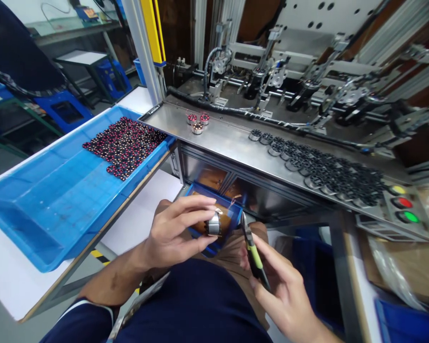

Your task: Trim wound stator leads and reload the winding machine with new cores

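Motor part (213,224), small, round & shiny, sits pinched in the left hand (177,233), thumb under it, fingers (196,202) curled over the top. It is held up over the lap, just in front of the near edge of the bench (232,143), above a small blue box (232,214) w/ brown bits inside.

Right hand (282,290) is wrapped round a pair of cutters (252,250) w/ green & black grips. Tips point up toward the part, v. near it but not touching yet, as far as I can see.

To do this bit well, I think: keep the part still, turn it so the wire end faces the cutter tips, then snip close w/o nicking the coil. Hold it over the blue box so scraps drop in there. Keep the left fingers clear of the blades.

On the bench: three wound parts (197,123) sit together near the far left corner. A long heap of dark round parts (325,169) runs along toward the right edge, next to the yellow, red & green buttons (402,203). Off the left edge, a big blue tray (53,200) holds a pile of red wound parts (125,145) in its far corner. Machine w/ arms & cables (289,71) stands behind the bench.
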Tool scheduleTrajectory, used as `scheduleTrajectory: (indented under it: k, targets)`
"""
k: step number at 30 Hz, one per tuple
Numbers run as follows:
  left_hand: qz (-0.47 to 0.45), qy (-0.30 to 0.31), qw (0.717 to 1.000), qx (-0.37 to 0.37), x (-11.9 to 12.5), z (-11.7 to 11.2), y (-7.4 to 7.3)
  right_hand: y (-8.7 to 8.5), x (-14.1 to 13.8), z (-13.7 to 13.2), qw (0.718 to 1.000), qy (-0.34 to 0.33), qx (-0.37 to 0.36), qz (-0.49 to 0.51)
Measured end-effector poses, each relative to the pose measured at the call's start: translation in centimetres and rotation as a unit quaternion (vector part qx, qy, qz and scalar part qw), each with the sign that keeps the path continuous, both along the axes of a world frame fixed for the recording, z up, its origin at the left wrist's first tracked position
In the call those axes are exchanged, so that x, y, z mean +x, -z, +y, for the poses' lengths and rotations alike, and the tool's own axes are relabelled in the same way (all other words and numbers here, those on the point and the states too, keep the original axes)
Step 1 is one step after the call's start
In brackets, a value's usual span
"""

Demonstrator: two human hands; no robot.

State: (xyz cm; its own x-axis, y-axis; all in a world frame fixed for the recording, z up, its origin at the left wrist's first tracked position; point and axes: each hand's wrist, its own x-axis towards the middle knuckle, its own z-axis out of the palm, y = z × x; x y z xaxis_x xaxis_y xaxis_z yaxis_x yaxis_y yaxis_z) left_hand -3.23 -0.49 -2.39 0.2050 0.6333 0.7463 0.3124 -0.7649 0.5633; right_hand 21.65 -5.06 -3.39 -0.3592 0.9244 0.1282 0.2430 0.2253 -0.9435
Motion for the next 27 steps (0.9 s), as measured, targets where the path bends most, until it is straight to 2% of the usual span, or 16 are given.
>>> scheduleTrajectory:
  k: [4,8,12,17,27]
  targets:
    - [0.044,-0.002,0.999,0.028,0.0,-0.3,-0.4,-1.7,0.2,-1.2,0.994,-0.025,-0.09,0.056]
    - [0.08,0.0,0.997,0.022,-0.1,-0.6,-0.1,-3.0,0.1,-1.7,0.972,-0.069,-0.195,0.112]
    - [0.074,0.007,0.996,0.05,-0.2,-0.5,0.0,-3.8,-0.2,-1.6,0.964,-0.096,-0.206,0.139]
    - [0.038,0.008,0.996,0.076,-0.1,-0.5,-0.5,-3.9,-0.3,-1.4,0.957,-0.103,-0.227,0.146]
    - [0.019,0.019,0.998,0.06,0.1,-0.5,-0.5,-4.1,-1.1,-1.1,0.955,-0.087,-0.234,0.159]
